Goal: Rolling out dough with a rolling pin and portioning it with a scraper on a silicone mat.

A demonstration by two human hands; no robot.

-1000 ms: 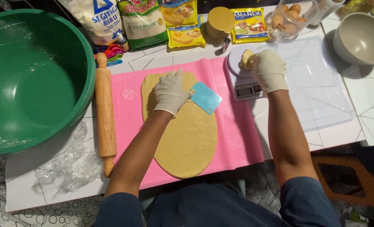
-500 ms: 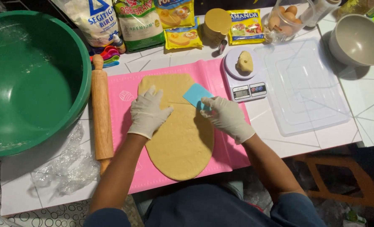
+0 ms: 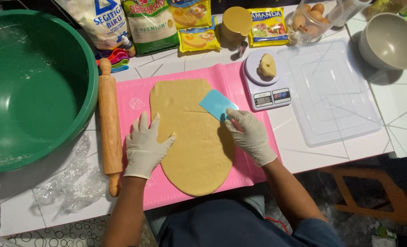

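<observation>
A long oval sheet of yellow dough (image 3: 192, 137) lies flat on a pink mat (image 3: 135, 98). My right hand (image 3: 249, 135), in a white glove, holds a light blue plastic scraper (image 3: 216, 103) against the dough's right side, where a thin cut line runs across. My gloved left hand (image 3: 145, 145) rests flat on the mat, fingers spread, touching the dough's left edge. A small lump of dough (image 3: 267, 66) sits on a white kitchen scale (image 3: 268, 84) just right of the mat.
A wooden rolling pin (image 3: 109, 121) lies left of the mat beside a big green bowl (image 3: 71, 59). A clear plastic lid (image 3: 331, 93), a grey bowl (image 3: 388, 39), a jar of eggs (image 3: 311, 18) and food packets (image 3: 148, 23) stand behind. Crumpled plastic wrap (image 3: 68, 183) lies at front left.
My right hand left the scale, picked up the blue scraper and brought it down to the dough's right side. My left hand slid off the dough to its left edge.
</observation>
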